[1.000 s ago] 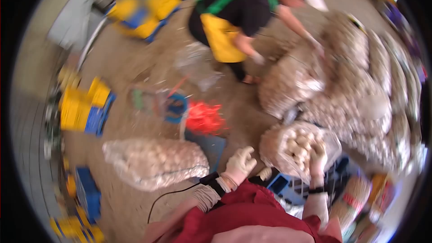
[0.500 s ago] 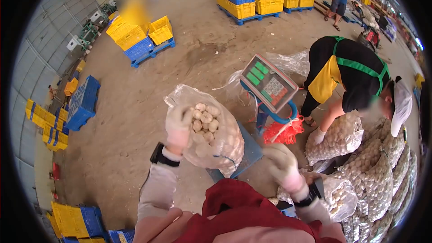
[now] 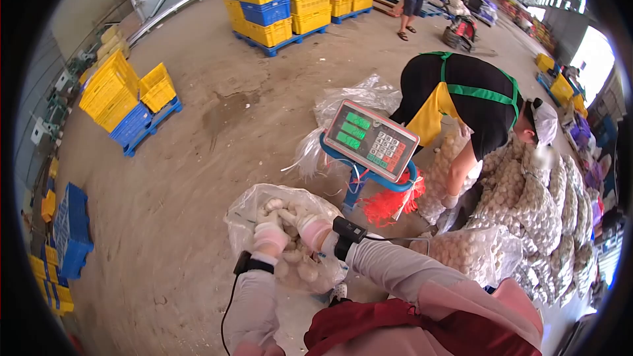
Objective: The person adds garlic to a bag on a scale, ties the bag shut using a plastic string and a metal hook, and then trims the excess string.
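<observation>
- L hand (image 3: 269,234) + R hand (image 3: 314,229) in bag (image 3: 240,216) at bulbs (image 3: 307,269), can't tell if either grip's closed tbh
- bag could rip if tugged, bulbs prob spill

The right hand (image 3: 315,231) has reached the open garlic bag (image 3: 241,216).

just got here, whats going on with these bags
The wearer's left hand and right hand, both gloved, are in an open plastic bag of pale bulbs; whether they grip any is unclear. A lit scale display stands just beyond. A co-worker bends over another filled bag.
</observation>
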{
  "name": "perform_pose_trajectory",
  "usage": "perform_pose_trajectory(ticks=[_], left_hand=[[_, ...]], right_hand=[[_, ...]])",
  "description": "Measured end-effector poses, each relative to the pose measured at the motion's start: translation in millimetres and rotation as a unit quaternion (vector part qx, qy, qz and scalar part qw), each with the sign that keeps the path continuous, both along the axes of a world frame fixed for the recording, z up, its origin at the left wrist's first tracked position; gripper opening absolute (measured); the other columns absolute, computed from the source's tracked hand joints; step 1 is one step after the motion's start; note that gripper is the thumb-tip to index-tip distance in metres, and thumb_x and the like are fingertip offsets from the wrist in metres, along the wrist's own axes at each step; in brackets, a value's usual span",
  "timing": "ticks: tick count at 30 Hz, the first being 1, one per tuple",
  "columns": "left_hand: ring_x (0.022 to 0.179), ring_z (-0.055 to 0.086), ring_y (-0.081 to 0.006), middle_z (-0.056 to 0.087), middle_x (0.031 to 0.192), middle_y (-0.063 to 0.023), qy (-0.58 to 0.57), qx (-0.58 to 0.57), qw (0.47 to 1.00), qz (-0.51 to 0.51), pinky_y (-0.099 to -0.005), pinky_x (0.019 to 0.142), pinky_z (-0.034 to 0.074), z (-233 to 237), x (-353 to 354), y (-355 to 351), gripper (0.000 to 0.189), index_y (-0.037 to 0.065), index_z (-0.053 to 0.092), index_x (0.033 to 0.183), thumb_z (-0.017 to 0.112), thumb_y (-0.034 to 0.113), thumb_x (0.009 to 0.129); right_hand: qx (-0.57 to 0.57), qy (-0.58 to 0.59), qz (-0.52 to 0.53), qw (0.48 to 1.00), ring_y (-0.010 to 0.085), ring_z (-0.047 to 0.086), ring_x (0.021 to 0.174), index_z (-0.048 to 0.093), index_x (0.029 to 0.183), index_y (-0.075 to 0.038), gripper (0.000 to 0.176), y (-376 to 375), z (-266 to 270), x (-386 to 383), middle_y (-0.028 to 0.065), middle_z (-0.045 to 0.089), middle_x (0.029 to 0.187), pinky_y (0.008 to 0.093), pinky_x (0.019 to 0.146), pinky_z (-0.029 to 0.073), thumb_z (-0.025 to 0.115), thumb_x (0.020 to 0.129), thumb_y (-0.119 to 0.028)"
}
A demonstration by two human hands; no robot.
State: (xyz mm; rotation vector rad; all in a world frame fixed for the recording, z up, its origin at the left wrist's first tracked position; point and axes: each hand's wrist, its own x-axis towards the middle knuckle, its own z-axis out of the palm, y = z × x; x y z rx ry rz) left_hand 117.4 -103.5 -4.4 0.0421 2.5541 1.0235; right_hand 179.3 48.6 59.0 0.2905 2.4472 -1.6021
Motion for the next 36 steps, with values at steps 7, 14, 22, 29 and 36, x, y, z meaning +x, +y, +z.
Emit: perform_pose_trajectory(ticks=[7, 14, 22, 29, 36], left_hand=[[0.088, 0.052, -0.0121, 0.057, 0.101, -0.0008, -0.106, 0.465, 0.878, -0.032, -0.0248, 0.076, 0.045, 178.4, 74.8, -37.1, 0.043, 0.001, 0.055, 0.12, 0.065, 0.006, 0.079], [0.089, 0.054, -0.0157, 0.056, 0.112, -0.0033, 0.235, 0.371, 0.898, 0.025, -0.0245, 0.073, 0.045, 141.7, 111.2, -68.7, 0.054, 0.0, 0.046, 0.135, 0.062, 0.018, 0.086], [0.092, 0.057, -0.0155, 0.053, 0.101, -0.0045, -0.153, 0.73, 0.657, 0.112, -0.0194, 0.068, 0.049, 146.4, 129.9, -70.0, 0.039, 0.0, 0.049, 0.129, 0.048, 0.002, 0.091], [0.076, 0.051, -0.0082, 0.052, 0.099, -0.0007, 0.199, 0.416, 0.885, 0.057, -0.0199, 0.06, 0.043, 124.4, 123.8, -69.4, 0.045, -0.001, 0.049, 0.125, 0.058, -0.006, 0.082], [0.082, 0.054, -0.0097, 0.052, 0.104, -0.0021, -0.131, 0.662, 0.713, 0.192, -0.0231, 0.066, 0.046, 154.9, 130.6, -71.7, 0.033, 0.001, 0.05, 0.113, 0.06, -0.005, 0.082]], right_hand=[[-0.439, -0.184, -0.125, 0.871, 0.0274, 0.067, 0.088, 0.047, 0.128, -0.013, 0.027, -1.5, 30.5, 4.9, 0.0083, 0.066, 0.106, 0.0403, 0.065, 0.056, 0.046, 0.103, -0.023], [-0.562, -0.167, -0.092, 0.805, 0.0286, 0.067, 0.084, 0.051, 0.117, -0.013, 0.017, -6.1, 68.0, 8.0, 0.0116, 0.065, 0.104, 0.0386, 0.062, 0.055, 0.044, 0.101, -0.014], [-0.598, -0.116, -0.075, 0.79, 0.0306, 0.067, 0.085, 0.054, 0.116, -0.009, 0.019, -11.0, 9.4, -9.1, 0.0142, 0.064, 0.11, 0.0437, 0.063, 0.056, 0.046, 0.1, -0.015], [-0.216, -0.085, -0.106, 0.967, 0.0317, 0.068, 0.087, 0.05, 0.121, -0.005, 0.028, -18.9, -33.4, -18.3, 0.0149, 0.064, 0.11, 0.0455, 0.059, 0.057, 0.051, 0.099, -0.022], [-0.684, -0.18, 0.018, 0.707, 0.0318, 0.06, 0.111, 0.052, 0.116, -0.006, 0.028, 8.8, 33.0, -3.5, 0.016, 0.061, 0.115, 0.0443, 0.09, 0.052, 0.059, 0.094, -0.021]])
